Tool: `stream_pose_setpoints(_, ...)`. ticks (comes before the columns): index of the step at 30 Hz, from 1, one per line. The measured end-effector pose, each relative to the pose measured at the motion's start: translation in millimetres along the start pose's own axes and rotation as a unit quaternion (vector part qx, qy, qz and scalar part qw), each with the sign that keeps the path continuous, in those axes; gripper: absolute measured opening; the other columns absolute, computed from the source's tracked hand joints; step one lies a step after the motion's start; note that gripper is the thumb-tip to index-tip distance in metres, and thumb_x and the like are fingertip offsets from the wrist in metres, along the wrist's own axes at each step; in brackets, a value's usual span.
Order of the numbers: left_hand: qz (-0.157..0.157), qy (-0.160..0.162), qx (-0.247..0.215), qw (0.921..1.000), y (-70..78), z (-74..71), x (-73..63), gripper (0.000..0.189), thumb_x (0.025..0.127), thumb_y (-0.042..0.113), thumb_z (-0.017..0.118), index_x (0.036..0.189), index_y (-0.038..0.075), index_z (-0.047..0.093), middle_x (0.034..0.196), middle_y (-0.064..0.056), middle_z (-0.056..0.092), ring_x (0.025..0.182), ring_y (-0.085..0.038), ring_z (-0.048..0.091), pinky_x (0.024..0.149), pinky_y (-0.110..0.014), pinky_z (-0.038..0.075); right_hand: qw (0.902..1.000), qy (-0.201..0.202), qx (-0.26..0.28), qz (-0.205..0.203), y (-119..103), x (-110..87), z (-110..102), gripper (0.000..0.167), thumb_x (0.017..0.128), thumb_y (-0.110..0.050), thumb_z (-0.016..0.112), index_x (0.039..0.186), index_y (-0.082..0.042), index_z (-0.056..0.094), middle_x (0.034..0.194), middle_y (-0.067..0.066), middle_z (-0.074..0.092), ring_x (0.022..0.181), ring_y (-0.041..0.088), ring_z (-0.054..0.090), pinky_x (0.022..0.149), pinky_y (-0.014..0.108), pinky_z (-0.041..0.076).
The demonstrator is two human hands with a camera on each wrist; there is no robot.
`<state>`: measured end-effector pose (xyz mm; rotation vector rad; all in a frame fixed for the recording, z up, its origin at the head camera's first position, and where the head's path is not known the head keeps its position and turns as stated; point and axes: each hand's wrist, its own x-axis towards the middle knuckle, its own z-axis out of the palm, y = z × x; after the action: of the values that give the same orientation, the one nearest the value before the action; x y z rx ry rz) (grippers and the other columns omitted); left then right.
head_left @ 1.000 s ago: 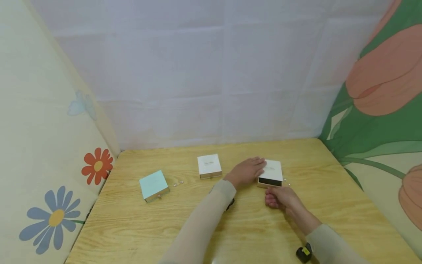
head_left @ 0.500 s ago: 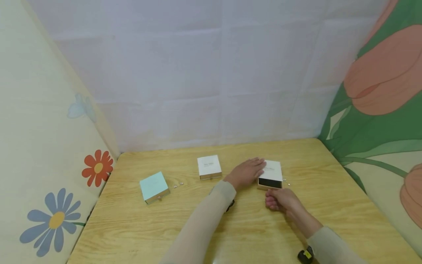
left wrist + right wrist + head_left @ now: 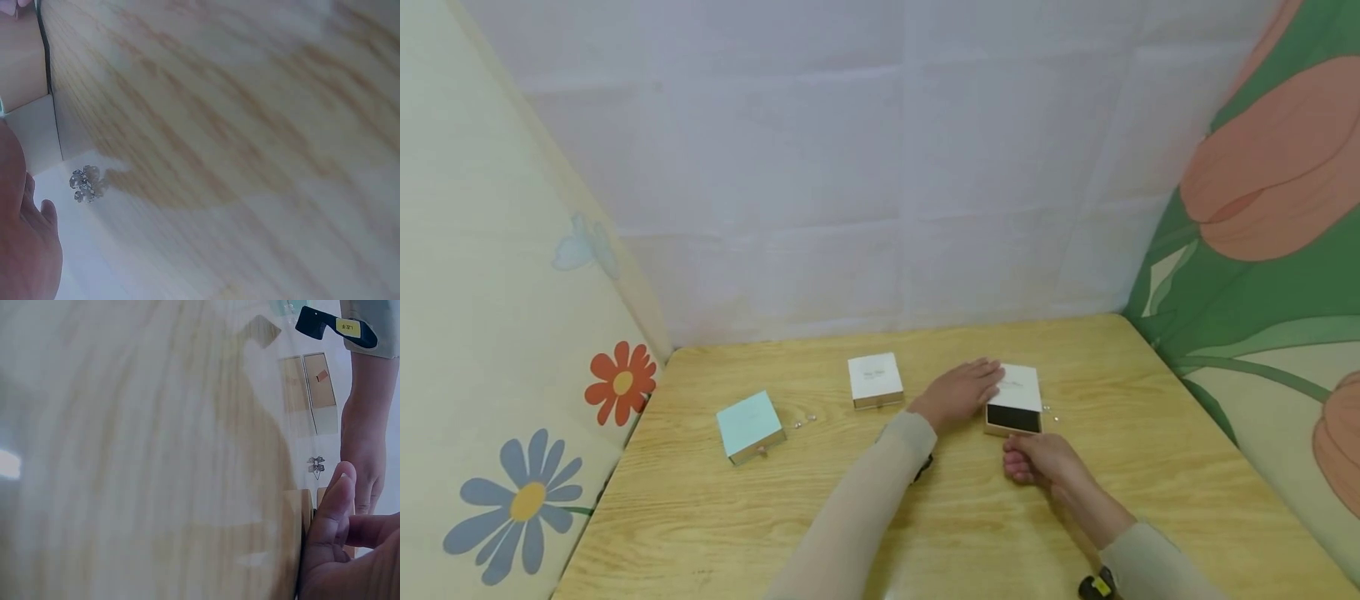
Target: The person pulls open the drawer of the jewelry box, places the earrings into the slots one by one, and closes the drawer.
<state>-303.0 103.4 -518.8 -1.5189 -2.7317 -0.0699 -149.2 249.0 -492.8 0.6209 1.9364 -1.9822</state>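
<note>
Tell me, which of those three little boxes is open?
The white box on the right, under the left hand: its drawer is slid partway out, showing a dark inside. The middle white box and the pale blue box look closed.

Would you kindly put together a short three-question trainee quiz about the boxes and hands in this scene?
1. True or false: the left hand rests on the white box with the drawer pulled out.
2. How many boxes lie on the table?
3. Which box lies farthest left: A the pale blue box, B the middle white box?

Key: 1 true; 2 three; 3 A.
</note>
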Motion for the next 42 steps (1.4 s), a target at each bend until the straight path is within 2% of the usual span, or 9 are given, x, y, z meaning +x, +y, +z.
stream_pose_setpoints(10, -0.001, 0.004, -0.013, 0.9999, 0.4, 6.6, 2.2, 0.056, 0.112, 0.044, 0.011, 0.163, 0.021, 0.016, 0.169, 0.005, 0.012, 0.156, -0.013, 0.009, 0.127, -0.03, 0.011, 0.9998, -0.015, 0.014, -0.001, 4.8, -4.7, -0.8, 0.02, 0.103, -0.005, 0.05, 0.094, 0.005, 0.065, 0.067, 0.001, 0.069, 0.058, 0.008, 0.067, 0.056, 0.021, 0.057)
stream_pose_setpoints(19, 0.001, 0.008, -0.004, 1.0, 0.4, 2.5, 0.6, 0.055, 0.112, 0.041, 0.015, 0.162, 0.02, 0.019, 0.169, 0.004, 0.015, 0.156, -0.014, 0.012, 0.127, -0.03, 0.013, 0.9996, -0.024, 0.01, -0.007, 5.7, -6.4, 0.2, 0.021, 0.103, -0.005, 0.049, 0.094, 0.005, 0.065, 0.069, 0.001, 0.069, 0.059, 0.008, 0.067, 0.057, 0.021, 0.058)
stream_pose_setpoints(34, -0.006, -0.003, -0.007, 1.0, -0.1, -3.2, -1.2, 0.055, 0.113, 0.04, 0.015, 0.162, 0.018, 0.018, 0.169, 0.003, 0.013, 0.156, -0.015, 0.009, 0.127, -0.031, 0.013, 0.9999, 0.003, -0.008, 0.01, 5.1, -10.5, 5.1, 0.023, 0.103, -0.007, 0.05, 0.098, 0.008, 0.066, 0.07, 0.003, 0.068, 0.06, 0.01, 0.067, 0.057, 0.022, 0.058)
stream_pose_setpoints(42, -0.006, 0.002, -0.016, 0.9998, 2.9, -2.6, -1.3, 0.054, 0.113, 0.04, 0.016, 0.162, 0.018, 0.019, 0.169, 0.002, 0.016, 0.156, -0.015, 0.012, 0.127, -0.03, 0.013, 1.0, 0.001, -0.009, 0.0, 9.0, -11.9, 3.1, 0.023, 0.103, -0.008, 0.051, 0.097, 0.008, 0.067, 0.07, 0.004, 0.069, 0.06, 0.011, 0.068, 0.058, 0.023, 0.059)
